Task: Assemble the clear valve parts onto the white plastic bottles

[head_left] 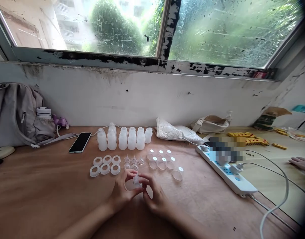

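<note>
One clear plastic piece [136, 179] sits between your hands, seemingly near upright, fingertips of left hand [120, 190] and right hand [155, 195] pinching it, neither nearer; just beyond, small clear fittings [134, 161] lie on the worktop [67, 186].

Daylight through the window [152, 33] blows out its left side and leaves sheen on the tabletop [189, 196]; right corners darken, edges stretch, one patch [227, 149] is pixelated.
</note>
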A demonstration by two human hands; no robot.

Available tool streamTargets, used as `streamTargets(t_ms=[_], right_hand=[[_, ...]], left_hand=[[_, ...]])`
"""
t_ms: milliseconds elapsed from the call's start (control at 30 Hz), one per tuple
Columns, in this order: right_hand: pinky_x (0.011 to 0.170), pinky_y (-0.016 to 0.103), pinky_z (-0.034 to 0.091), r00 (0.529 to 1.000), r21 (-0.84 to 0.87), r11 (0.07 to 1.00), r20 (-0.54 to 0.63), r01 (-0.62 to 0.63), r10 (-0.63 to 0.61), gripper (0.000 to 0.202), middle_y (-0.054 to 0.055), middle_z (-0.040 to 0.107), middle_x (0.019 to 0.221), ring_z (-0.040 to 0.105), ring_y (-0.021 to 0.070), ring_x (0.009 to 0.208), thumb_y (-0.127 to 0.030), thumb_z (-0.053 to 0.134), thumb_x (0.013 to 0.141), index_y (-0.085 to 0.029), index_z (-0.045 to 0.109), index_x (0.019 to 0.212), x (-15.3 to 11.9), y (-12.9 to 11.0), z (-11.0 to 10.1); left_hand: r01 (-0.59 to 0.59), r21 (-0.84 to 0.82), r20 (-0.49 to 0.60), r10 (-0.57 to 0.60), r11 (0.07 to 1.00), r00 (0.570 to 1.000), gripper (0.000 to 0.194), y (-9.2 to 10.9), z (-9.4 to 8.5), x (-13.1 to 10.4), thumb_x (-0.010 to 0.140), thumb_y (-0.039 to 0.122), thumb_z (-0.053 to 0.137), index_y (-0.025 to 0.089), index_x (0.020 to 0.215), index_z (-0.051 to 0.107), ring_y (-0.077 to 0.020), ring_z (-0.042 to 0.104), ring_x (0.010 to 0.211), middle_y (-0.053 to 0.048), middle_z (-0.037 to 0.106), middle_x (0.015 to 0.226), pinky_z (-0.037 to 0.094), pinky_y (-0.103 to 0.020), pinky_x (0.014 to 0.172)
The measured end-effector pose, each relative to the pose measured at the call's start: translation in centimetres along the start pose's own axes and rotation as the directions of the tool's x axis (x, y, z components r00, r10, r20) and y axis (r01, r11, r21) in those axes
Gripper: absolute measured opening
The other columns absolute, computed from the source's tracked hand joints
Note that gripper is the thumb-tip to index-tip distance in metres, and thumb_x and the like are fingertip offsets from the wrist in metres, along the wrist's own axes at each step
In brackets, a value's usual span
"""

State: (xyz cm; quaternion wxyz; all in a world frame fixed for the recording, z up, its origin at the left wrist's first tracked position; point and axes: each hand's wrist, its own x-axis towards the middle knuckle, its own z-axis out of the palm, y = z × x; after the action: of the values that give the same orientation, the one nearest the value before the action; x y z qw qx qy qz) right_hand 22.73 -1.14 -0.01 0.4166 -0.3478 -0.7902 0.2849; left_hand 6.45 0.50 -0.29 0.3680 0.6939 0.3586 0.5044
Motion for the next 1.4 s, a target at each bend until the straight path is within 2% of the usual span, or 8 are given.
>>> streamTargets(t_ms=[167, 333, 533, 733, 867, 967, 1167, 1400], right_hand=[[0.069, 0.030, 0.048, 0.993, 0.023, 0.999, 0.113, -0.043, 0.040, 0.058, 0.008, 0.055, 0.108, 0.058, 0.0157, 0.076, -0.001, 0.041, 0.069, -0.025, 0.034, 0.122, 0.0, -0.6, -0.3], [0.075, 0.030, 0.047, 0.981, 0.144, 0.979, 0.152, -0.144, 0.122, 0.047, 0.009, 0.052, 0.115, 0.057, 0.0161, 0.087, -0.008, 0.043, 0.078, -0.025, 0.034, 0.121, 0.3, -1.3, -0.5], [0.056, 0.024, 0.047, 0.983, 0.165, 0.970, 0.000, -0.179, 0.181, 0.018, 0.005, 0.060, 0.091, 0.055, 0.0100, 0.058, -0.024, 0.042, 0.086, -0.022, 0.046, 0.104, 0.6, -0.5, 0.1], [0.048, 0.022, 0.045, 0.945, 0.204, 0.947, -0.166, -0.248, 0.283, 0.018, 0.002, 0.053, 0.079, 0.051, 0.0092, 0.054, -0.033, 0.050, 0.082, -0.020, 0.051, 0.095, 1.3, -0.5, -0.6], [0.045, 0.022, 0.047, 0.899, 0.435, 0.814, -0.021, -0.385, 0.437, 0.031, 0.004, 0.053, 0.091, 0.054, 0.0097, 0.056, -0.038, 0.054, 0.078, -0.020, 0.049, 0.102, 1.9, 0.0, -0.8], [0.048, 0.023, 0.047, 0.892, 0.418, 0.802, 0.052, -0.428, 0.449, 0.023, 0.003, 0.058, 0.081, 0.054, 0.0103, 0.055, -0.035, 0.053, 0.079, -0.018, 0.056, 0.094, 1.9, 0.5, -0.6], [0.064, 0.026, 0.047, 0.919, 0.187, 0.911, -0.083, -0.366, 0.386, 0.017, 0.003, 0.063, 0.081, 0.058, 0.0154, 0.071, -0.026, 0.050, 0.082, -0.019, 0.060, 0.093, 1.6, 0.2, -0.3], [0.066, 0.025, 0.048, 0.921, 0.185, 0.920, -0.119, -0.346, 0.371, 0.015, 0.004, 0.060, 0.086, 0.057, 0.0157, 0.079, -0.024, 0.049, 0.083, -0.019, 0.060, 0.091, 1.6, -0.1, 0.0]], left_hand=[[-0.025, 0.045, -0.063, 0.028, 0.999, 0.998, 0.029, -0.2, -0.2, -0.2, 0.067, 0.022, 0.068, 0.019, 0.084, 0.046, -0.0199, 0.057, 0.096, -0.005, 0.055, 0.096, 0.048, -0.036, 0.083], [-0.066, 0.098, -0.054, 0.071, 0.993, 0.996, 0.029, -0.4, -0.1, -0.3, 0.067, 0.019, 0.067, 0.020, 0.088, 0.047, -0.0207, 0.057, 0.095, -0.005, 0.056, 0.093, 0.047, -0.036, 0.082], [-0.094, 0.205, 0.035, 0.089, 0.974, 0.995, 0.036, 0.1, -0.1, 0.3, 0.072, 0.016, 0.060, 0.021, 0.106, 0.047, -0.0204, 0.055, 0.097, -0.006, 0.057, 0.100, 0.046, -0.035, 0.084], [-0.110, 0.228, 0.034, 0.105, 0.967, 0.994, 0.023, 0.6, -0.3, 0.1, 0.072, 0.019, 0.062, 0.020, 0.092, 0.051, -0.0215, 0.054, 0.102, -0.007, 0.058, 0.106, 0.043, -0.036, 0.087], [-0.102, 0.247, 0.043, 0.094, 0.964, 0.995, 0.010, 0.4, -0.1, -0.2, 0.074, 0.017, 0.058, 0.020, 0.080, 0.051, -0.0202, 0.054, 0.102, -0.007, 0.059, 0.107, 0.044, -0.034, 0.086], [-0.098, 0.269, 0.051, 0.087, 0.958, 0.995, 0.017, 0.3, 0.1, -0.3, 0.073, 0.015, 0.058, 0.021, 0.087, 0.050, -0.0192, 0.054, 0.100, -0.005, 0.059, 0.105, 0.044, -0.032, 0.085], [0.115, 0.300, 0.054, -0.138, 0.947, 0.989, 0.036, 0.4, 0.7, -0.3, 0.070, 0.025, 0.061, 0.020, 0.102, 0.045, -0.0119, 0.054, 0.061, -0.001, 0.057, 0.084, 0.047, -0.024, 0.056], [0.210, 0.200, 0.126, -0.238, 0.957, 0.963, 0.031, 0.9, 0.6, 0.1, 0.076, 0.028, 0.053, 0.020, 0.105, 0.044, -0.0102, 0.052, 0.052, 0.000, 0.058, 0.076, 0.043, -0.020, 0.050]])
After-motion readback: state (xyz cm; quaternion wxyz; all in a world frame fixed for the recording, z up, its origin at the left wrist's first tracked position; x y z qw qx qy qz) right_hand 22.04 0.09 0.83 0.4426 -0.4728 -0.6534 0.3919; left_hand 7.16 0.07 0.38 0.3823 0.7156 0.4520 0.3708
